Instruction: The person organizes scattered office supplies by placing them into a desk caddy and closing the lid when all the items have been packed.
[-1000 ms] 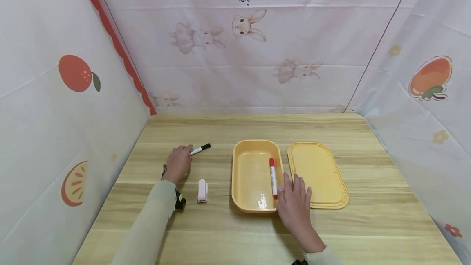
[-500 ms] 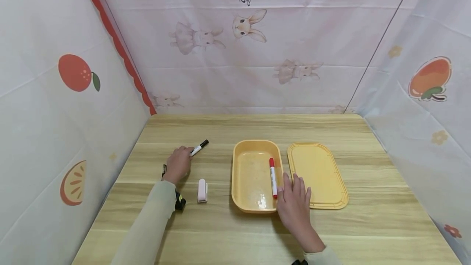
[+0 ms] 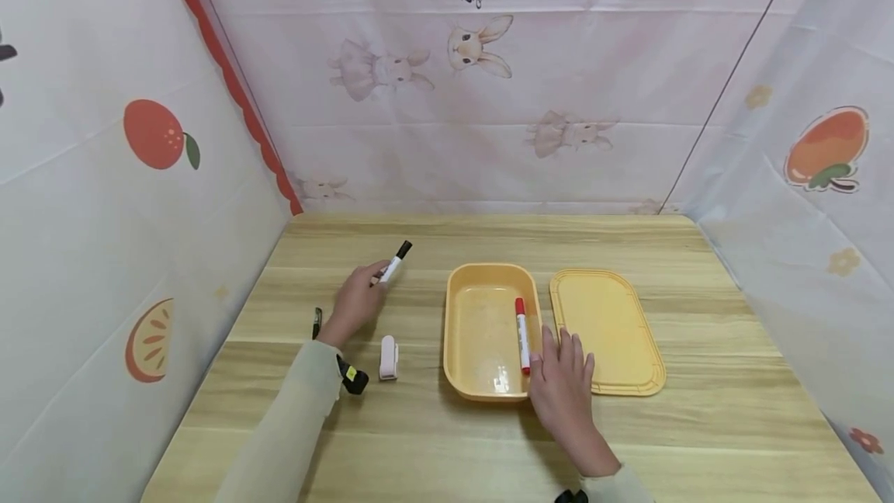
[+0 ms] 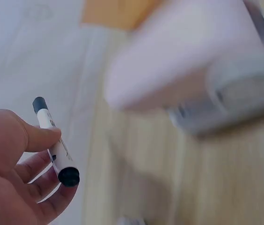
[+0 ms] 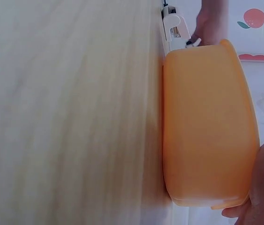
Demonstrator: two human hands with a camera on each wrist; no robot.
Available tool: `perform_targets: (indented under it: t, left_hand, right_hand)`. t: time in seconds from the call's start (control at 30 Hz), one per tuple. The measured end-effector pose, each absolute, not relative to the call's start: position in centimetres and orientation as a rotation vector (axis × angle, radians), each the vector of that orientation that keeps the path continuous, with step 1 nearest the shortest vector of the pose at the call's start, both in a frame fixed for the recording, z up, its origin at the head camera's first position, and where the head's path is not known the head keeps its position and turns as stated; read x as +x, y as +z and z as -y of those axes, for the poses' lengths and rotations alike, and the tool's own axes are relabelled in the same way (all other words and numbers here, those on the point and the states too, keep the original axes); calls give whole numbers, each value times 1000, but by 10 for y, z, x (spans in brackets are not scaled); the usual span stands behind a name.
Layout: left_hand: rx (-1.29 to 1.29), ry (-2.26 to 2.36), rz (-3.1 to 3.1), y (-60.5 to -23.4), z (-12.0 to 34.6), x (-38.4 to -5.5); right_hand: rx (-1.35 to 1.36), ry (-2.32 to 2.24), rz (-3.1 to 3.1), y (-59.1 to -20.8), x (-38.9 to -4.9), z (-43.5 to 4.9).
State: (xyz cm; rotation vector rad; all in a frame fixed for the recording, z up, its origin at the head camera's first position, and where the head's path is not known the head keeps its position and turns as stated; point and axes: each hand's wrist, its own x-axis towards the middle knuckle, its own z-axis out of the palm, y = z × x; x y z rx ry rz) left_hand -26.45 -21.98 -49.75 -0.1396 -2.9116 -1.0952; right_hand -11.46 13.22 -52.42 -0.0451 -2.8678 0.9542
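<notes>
My left hand (image 3: 359, 300) pinches a white marker (image 3: 393, 266) with a black cap between thumb and fingers, at the table's left. In the left wrist view the marker (image 4: 57, 140) slants across the fingers, black at both ends. At the near right corner of a yellow plastic box (image 3: 452, 332), my right hand (image 3: 564, 394) rests on the rim, fingers extended toward the lid. Inside the box, along its right wall, lies a red-capped marker (image 3: 522, 336). From the right wrist view, the box's outer wall (image 5: 207, 126) hides its inside.
A pale pink stapler (image 3: 388, 357) stands between the left forearm and the box; it looms blurred in the left wrist view. The flat yellow lid (image 3: 608, 324) lies right of the box. A small dark object (image 3: 317, 322) lies beside the left wrist. Printed cloth walls (image 3: 447, 138) enclose the table.
The left hand has moved away and to the right with the black-capped marker, whose cap end now points more steeply toward the back. The right hand stays at the box.
</notes>
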Motion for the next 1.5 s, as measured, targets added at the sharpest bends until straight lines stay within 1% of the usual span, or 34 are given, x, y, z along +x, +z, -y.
perform_targets:
  t: [0.13,0.27,0.6,0.97,1.5]
  left_hand:
    - [-140,-1405,2816,-486,205,-259]
    - [-161,-1585,2728,-476,192,-252]
    - [-200,-1692,2664,-464,172,-239]
    - [-76,-1913,2578,-462,147,-226]
    - [-170,-2095,2592,-472,94,-209]
  right_hand:
    - [-43,958,2863,-523,-114,-132]
    - [-44,968,2848,-522,-113,-131]
    - [-31,981,2852,-522,-112,-132]
    - [-17,978,2849,-524,-111,-133]
    - [-16,970,2836,-526,-112,-132]
